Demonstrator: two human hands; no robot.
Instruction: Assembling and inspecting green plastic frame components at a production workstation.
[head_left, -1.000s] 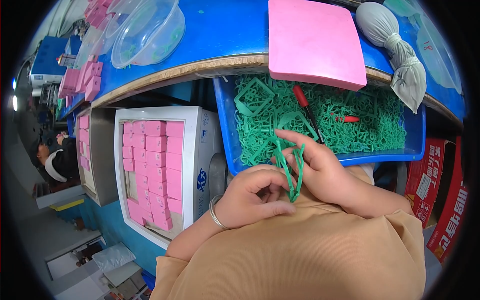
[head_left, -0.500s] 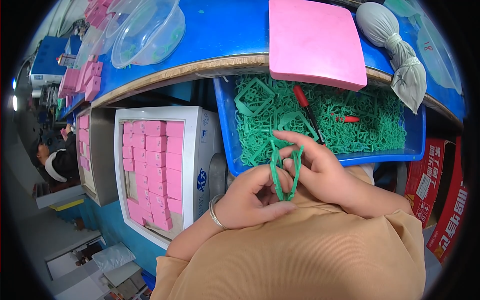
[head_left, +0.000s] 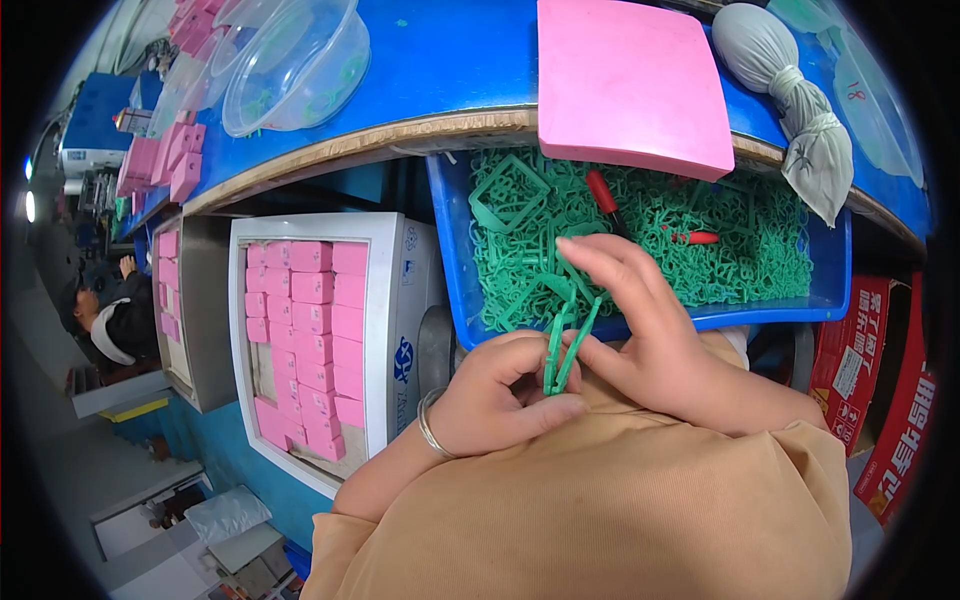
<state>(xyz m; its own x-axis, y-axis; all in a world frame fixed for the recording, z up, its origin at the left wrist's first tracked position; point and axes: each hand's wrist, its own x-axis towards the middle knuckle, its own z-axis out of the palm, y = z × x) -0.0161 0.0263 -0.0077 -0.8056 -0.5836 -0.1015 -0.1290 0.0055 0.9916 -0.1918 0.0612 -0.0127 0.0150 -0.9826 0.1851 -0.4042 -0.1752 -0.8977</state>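
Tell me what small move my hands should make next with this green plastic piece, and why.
I'd probably bring the right hand's fingers in on the upper end of the green plastic piece. The left hand holds its lower end, while the right hand's fingers are spread, its thumb close by; a second grip might steady it.

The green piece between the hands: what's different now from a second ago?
The green plastic piece has shifted slightly left, its two sides closer together, in the grasp of the left hand. The fingers of the right hand have lifted and straightened, hiding more of the red-and-black marker. The left wrist, pink block and blue bin look unmoved.
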